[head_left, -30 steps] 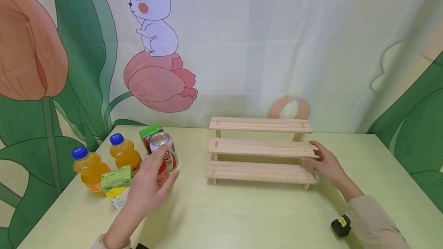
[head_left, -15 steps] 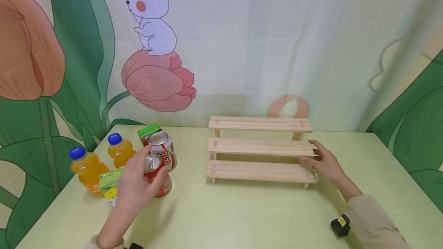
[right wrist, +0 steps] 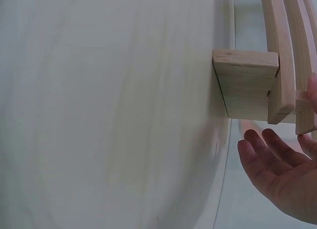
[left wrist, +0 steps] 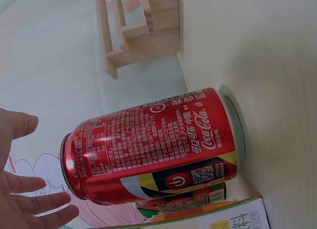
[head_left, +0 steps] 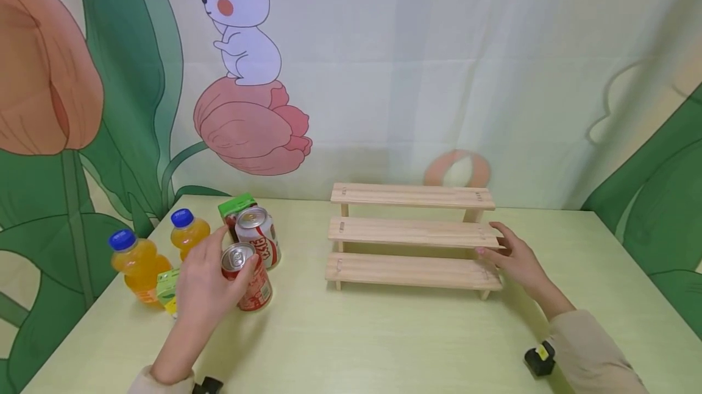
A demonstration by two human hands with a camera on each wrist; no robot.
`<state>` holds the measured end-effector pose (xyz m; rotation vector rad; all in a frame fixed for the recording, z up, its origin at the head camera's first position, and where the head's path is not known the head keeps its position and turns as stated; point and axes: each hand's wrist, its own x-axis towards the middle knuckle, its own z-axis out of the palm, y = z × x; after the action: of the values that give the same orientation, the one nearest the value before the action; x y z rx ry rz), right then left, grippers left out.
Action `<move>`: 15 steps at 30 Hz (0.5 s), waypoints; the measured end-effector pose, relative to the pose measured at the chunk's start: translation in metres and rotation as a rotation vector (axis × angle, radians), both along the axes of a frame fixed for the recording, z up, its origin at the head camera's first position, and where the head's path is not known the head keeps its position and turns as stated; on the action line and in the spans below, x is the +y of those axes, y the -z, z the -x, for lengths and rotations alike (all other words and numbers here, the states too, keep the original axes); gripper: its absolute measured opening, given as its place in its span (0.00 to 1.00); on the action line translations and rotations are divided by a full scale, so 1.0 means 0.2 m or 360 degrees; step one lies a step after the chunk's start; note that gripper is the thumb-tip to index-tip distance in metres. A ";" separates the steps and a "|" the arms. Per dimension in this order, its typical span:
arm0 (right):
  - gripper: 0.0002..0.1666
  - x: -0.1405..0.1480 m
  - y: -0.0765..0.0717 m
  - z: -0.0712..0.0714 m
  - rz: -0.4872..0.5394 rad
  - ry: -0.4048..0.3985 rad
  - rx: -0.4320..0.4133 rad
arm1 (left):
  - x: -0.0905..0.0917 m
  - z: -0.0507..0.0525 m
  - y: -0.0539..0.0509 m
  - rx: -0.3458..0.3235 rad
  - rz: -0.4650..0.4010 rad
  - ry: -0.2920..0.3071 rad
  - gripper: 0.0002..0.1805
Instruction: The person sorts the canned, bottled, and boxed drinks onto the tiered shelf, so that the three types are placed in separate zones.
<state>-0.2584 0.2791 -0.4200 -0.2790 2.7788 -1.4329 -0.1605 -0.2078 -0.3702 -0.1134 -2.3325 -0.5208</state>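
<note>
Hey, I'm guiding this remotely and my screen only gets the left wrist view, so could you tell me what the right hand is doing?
Observer: In the head view, the right hand holds the right end of the middle board of the wooden rack.
Operator: Thanks. I see the red can; is there another can?
Observer: Yes, a white and red can stands just beyond it, farther from the person.
Operator: Any bottles on the table?
Observer: Two bottles of orange drink with blue caps stand on the person's left, past the left hand.
</note>
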 end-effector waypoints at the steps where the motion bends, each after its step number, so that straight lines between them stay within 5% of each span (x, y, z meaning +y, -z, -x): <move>1: 0.43 0.00 0.00 0.00 0.0002 -0.0001 -0.0003 | 0.00 0.00 0.00 -0.0016 0.0003 -0.0017 0.35; 15: 0.43 0.00 0.00 0.00 -0.0009 -0.0012 0.0017 | -0.02 0.01 0.01 -0.0389 0.0152 -0.0184 0.39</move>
<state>-0.2584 0.2800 -0.4210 -0.2977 2.7865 -1.4260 -0.1629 -0.2115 -0.3730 0.0433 -2.5845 -0.3833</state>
